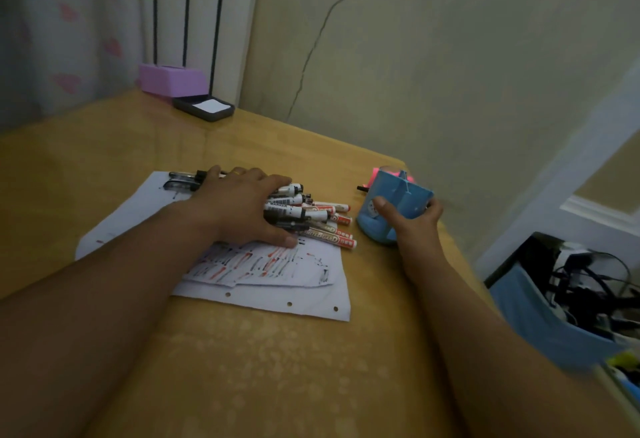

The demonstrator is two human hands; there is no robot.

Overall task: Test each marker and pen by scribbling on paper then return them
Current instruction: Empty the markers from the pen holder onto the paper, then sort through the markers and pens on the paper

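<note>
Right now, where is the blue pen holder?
Head view, right side: the blue pen holder sits tilted near the table's far right corner, gripped by the right hand, right of the markers.

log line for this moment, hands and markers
left hand: spread over marker pile on scribbled paper | right hand: gripping blue pen holder, tipped toward pile | stage: returning markers, not yet in holder

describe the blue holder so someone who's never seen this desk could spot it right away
Start at the wooden desk and go to its right edge, past the scribbled paper and the pile of markers. The blue pen holder lies tipped there, gripped by the right hand. It is the only blue container on the desk, with inner dividers showing.
</note>
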